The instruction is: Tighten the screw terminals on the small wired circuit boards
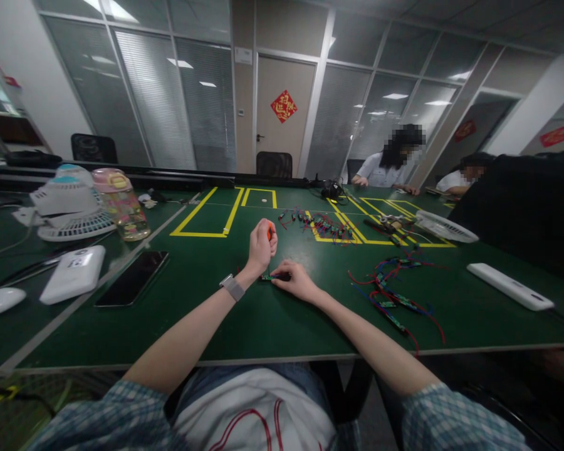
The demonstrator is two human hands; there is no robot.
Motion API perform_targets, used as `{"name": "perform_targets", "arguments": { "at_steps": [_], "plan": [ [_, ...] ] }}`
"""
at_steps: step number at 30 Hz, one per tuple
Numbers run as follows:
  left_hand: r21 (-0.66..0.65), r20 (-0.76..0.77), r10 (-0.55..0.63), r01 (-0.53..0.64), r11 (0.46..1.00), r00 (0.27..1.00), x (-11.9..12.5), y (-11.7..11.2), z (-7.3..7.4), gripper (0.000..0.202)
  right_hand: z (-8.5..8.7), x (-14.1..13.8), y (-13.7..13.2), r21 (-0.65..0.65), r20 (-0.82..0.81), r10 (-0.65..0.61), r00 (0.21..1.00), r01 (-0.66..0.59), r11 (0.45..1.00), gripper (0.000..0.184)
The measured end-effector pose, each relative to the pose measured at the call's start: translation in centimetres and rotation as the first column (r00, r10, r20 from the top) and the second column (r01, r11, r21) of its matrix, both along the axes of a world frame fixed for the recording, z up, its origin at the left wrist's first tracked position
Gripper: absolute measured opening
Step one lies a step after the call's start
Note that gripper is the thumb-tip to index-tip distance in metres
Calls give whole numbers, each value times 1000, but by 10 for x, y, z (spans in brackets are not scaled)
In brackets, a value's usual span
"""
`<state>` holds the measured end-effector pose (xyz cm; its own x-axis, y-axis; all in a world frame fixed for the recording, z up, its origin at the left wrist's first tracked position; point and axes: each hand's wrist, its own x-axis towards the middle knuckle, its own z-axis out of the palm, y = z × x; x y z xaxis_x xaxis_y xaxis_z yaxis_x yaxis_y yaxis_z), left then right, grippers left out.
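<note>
The left hand (262, 246) is clenched around an orange-handled tool (269, 231); only a sliver of orange shows between thumb and fingers, and its tip is hidden behind the hand, so what kind of tool it is cannot be told. The right hand (297, 280) presses its fingertips on a small board (273, 277), grasping it flat against the counter (244, 313). The board is mostly covered by the fingers; what shows is a short dark strip with green at its 9 o'clock end, too small for detail. It lies near the middle of the counter, touching the right hand and just below the left.

At 3 o'clock from the hands lies a heap (391, 293) of green boards with red and blue wires, tangled so that no count is possible. A second heap (322, 224) lies at 1 o'clock, on the yellow tape lines, equally hard to count.

At 9 o'clock: one black phone (132, 277), one white power bank (73, 273), and one white mouse (0, 300) cut off by the frame edge. At 10 o'clock stand one pink-lidded bottle (121, 203) and one fan (73, 203). At 3 o'clock, farther out, lies one white bar (510, 285); a second fan (445, 226) lies at 2 o'clock. Two other people sit at the far side, one partly hidden by a dark chair back (521, 207).
</note>
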<state>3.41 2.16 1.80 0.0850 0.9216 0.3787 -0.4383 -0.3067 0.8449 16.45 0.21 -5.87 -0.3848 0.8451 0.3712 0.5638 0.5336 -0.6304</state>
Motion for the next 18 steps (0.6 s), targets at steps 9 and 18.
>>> {"name": "perform_targets", "arguments": {
  "at_steps": [9, 18],
  "plan": [
    [-1, 4, -9, 9, 1000, 1000, 1, 1, -3, 40, -1, 0, 1, -6, 3, 2, 1000, -2, 1000, 16],
    [46, -34, -186, 188, 981, 982, 0, 2, -6, 36, 0, -5, 1, 10, 27, -10, 1000, 10, 1000, 15]
  ]
}}
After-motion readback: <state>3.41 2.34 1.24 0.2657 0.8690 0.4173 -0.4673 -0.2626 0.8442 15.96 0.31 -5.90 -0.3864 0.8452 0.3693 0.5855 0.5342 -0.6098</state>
